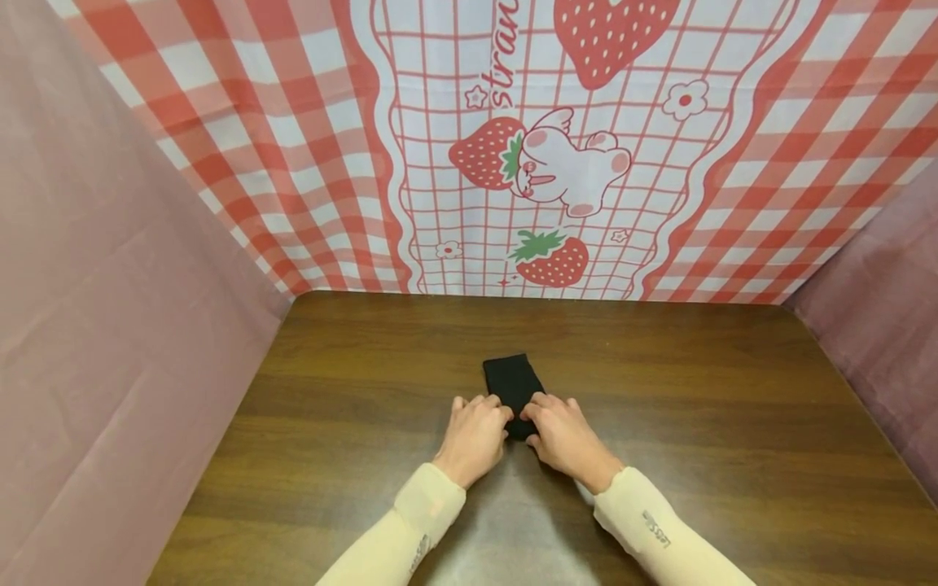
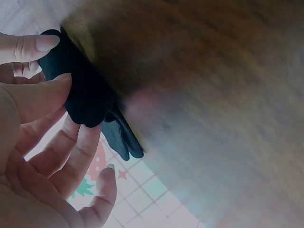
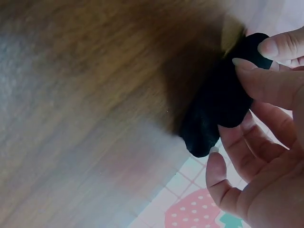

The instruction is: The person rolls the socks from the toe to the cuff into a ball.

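A narrow black folded cloth (image 1: 511,379) lies on the wooden table, its flat far end stretching away from the person. The near end is rolled into a thick bundle, as the black cloth (image 2: 85,90) in the left wrist view shows, with loose layers sticking out beyond the roll. At the left end of the roll, the left hand (image 1: 472,437) pinches it between thumb and fingers. The right hand (image 1: 572,439) grips the right end in the same way. Exactly what kind of cloth item it is cannot be told.
The brown wooden table (image 1: 352,407) spreads out on both sides of the hands. Behind its far edge hangs a red-and-white checked curtain (image 1: 308,163) with strawberry prints. Plain pink cloth (image 1: 110,285) hangs along the left side, and more pink cloth (image 1: 879,325) along the right.
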`<state>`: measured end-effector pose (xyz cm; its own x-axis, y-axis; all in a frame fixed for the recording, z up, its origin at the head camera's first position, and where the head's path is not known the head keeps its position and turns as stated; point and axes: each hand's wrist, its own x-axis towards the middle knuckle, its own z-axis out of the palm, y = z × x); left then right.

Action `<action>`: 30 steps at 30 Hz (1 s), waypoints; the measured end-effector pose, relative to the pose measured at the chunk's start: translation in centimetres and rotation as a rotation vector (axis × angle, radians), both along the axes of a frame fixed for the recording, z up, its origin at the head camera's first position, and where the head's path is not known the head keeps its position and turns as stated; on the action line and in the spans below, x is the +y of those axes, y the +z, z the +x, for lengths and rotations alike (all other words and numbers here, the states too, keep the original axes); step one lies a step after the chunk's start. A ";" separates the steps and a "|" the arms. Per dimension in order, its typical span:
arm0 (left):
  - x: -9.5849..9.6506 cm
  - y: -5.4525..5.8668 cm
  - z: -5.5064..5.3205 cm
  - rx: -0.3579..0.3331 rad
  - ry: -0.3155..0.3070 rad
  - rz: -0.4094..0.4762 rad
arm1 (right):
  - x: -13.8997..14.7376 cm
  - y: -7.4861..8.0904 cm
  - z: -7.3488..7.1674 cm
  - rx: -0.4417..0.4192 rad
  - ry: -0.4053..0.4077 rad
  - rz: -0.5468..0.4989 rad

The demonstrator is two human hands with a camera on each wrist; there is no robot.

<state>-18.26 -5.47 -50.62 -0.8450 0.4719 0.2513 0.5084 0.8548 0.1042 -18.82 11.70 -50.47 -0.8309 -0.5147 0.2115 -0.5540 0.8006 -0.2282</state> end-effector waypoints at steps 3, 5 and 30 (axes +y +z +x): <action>0.1 0.1 0.0 0.009 0.000 -0.008 | 0.0 -0.1 -0.1 0.003 0.003 -0.003; 0.1 0.2 0.0 0.011 -0.001 -0.009 | 0.1 -0.1 -0.1 0.002 0.005 -0.008; 0.3 -0.1 0.1 0.041 -0.023 0.012 | -0.1 0.1 -0.2 -0.024 -0.023 0.035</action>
